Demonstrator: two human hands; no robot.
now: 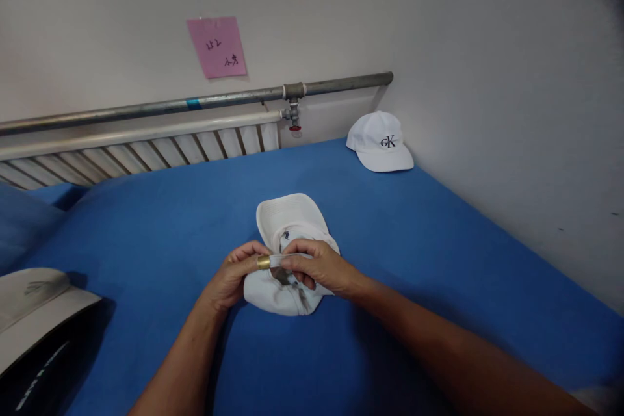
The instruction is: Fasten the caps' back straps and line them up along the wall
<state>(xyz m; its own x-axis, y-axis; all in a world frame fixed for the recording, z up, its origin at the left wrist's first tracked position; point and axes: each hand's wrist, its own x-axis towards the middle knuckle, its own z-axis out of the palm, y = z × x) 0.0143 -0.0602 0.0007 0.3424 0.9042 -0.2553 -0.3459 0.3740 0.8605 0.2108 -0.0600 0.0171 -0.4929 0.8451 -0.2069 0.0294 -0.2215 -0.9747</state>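
A white baseball cap (290, 211) lies underside up on the blue sheet, its brim pointing away from me. Across its back opening runs a white strap (275, 261) with a brass-coloured buckle (263, 262). My left hand (237, 271) pinches the buckle end between thumb and fingers. On the other side, my right hand (314, 264) is closed on the strap, thumb and forefinger pressed together just right of the buckle. The fingers cover part of the strap and of the cap's inside.
Another white cap (381, 143) with black letters sits in the far corner by the wall. A light-coloured cap (34, 302) is at the left edge. Behind the blue bed (160, 227) run a radiator (195, 148) and a metal pipe (234, 99) with a red-handled valve (295, 128).
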